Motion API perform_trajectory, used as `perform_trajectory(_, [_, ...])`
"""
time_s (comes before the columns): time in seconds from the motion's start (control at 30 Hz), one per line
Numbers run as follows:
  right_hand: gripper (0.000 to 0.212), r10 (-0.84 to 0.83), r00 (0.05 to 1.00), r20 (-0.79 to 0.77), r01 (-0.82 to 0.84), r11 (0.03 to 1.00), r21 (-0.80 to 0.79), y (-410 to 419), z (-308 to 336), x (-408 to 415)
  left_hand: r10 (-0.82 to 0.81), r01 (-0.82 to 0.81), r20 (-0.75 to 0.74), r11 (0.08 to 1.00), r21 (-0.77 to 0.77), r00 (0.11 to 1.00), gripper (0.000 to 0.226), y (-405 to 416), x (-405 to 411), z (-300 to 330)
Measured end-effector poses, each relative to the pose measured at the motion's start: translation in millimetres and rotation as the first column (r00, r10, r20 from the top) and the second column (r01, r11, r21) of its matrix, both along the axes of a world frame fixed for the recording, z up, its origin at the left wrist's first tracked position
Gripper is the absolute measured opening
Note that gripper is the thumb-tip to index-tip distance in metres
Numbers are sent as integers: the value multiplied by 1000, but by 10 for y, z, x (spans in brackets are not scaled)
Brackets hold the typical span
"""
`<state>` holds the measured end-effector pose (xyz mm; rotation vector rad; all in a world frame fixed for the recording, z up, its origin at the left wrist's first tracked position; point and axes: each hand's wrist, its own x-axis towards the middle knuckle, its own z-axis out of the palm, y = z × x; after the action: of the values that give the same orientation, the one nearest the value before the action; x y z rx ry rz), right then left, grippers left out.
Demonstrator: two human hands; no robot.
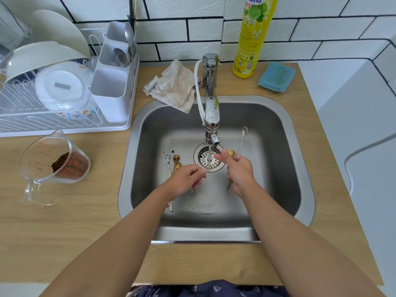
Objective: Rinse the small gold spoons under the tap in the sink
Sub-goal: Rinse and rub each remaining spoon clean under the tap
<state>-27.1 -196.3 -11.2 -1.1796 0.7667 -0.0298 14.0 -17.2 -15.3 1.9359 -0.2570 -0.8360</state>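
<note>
Water runs from the tap onto the drain strainer of the steel sink. My left hand pinches the thin handle of a gold spoon that crosses under the stream. My right hand touches that spoon's bowl end with its fingertips and also grips a long silver spoon standing upright. Two more small gold spoons and a small silver spoon lie on the sink floor left of the drain, partly hidden under my left hand.
A dish rack with plates and a cutlery holder stands at the left. A glass measuring jug with brown grounds lies on the wooden counter. A cloth, a yellow detergent bottle and a blue sponge sit behind the sink.
</note>
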Motion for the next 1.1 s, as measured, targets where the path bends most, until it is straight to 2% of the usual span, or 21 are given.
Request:
perform_trajectory(0.13, [23,84,996,-17,-84,996,-14,128,10,-6,6,-7,-4,998,-69,1000,26,-260,47,113])
perform_trajectory(0.23, [21,-12,1000,-6,12,1000,6,55,19,0,-16,16,11,1000,-18,1000,27,-286,85,108])
perform_trajectory(0.33, [21,-79,997,6,79,997,18,-37,17,-5,22,-22,-44,1000,-10,999,26,-111,77,60])
perform_trajectory(0.4, [17,5,1000,-10,-5,1000,19,-15,12,-5,83,-90,-107,994,-61,991,24,-60,33,49])
perform_trajectory(0.47, [19,179,983,-30,-180,984,-13,65,5,-16,138,-156,-154,982,-108,978,23,-59,-18,59])
perform_trajectory(0.53, [22,314,949,-26,-314,949,-24,150,-4,-32,128,-147,-155,982,-119,980,20,-53,-62,73])
perform_trajectory(0.57, [24,326,945,-33,-327,945,-27,174,-5,-32,114,-132,-145,984,-117,983,20,-39,-88,74])
perform_trajectory(0.63, [25,256,965,-48,-258,966,-30,173,-1,-7,102,-117,-129,986,-116,986,20,4,-133,67])
perform_trajectory(0.73, [16,101,994,-37,-100,995,23,82,-62,37,88,-101,-123,990,-103,989,19,35,-180,54])
perform_trajectory(0.8, [13,180,983,-40,-178,983,42,67,-97,14,102,-114,-132,990,-87,986,21,11,-190,59])
perform_trajectory(0.9, [9,360,931,-56,-359,933,20,157,-110,-50,172,-196,-215,976,-99,961,26,-61,-189,97])
perform_trajectory(0.97, [8,335,941,-44,-335,942,9,155,-105,-34,192,-231,-316,969,-91,929,26,-63,-168,135])
perform_trajectory(1.03, [12,239,971,-24,-238,971,22,84,-121,2,181,-230,-433,971,-62,883,24,-28,-155,167])
perform_trajectory(1.1, [13,207,978,-23,-205,977,55,33,-150,16,164,-210,-486,977,-42,858,24,5,-158,185])
